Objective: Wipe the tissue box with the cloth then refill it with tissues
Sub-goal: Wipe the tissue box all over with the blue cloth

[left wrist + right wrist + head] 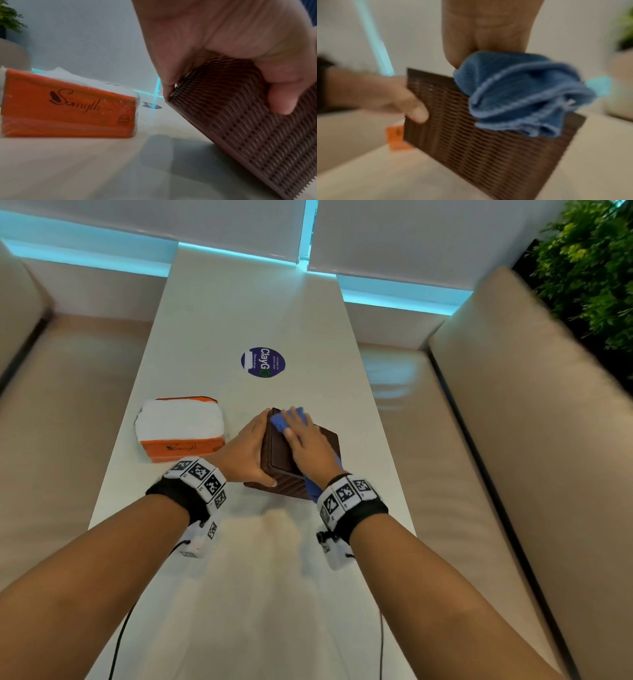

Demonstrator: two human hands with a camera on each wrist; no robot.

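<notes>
A brown woven-pattern tissue box [325, 446] [240, 128] [471, 148] stands mid-table and looks tilted. My left hand [263, 450] [223, 40] [376, 94] grips its left side, thumb on the near face and fingers wrapped along the far edge. On top of the box, my right hand [298, 429] [488, 27] lies flat with straight fingers, pressing a blue cloth [284, 419] [522, 94] against it. The cloth bunches under the palm and hangs over the near face. An orange pack of white tissues [180, 428] [68, 108] [395, 136] lies to the left of the box.
The long white table [257, 302] carries a round purple sticker [263, 362] [150, 106] beyond the box. Beige benches [68, 405] run along both sides. A green plant [589, 268] stands at the far right.
</notes>
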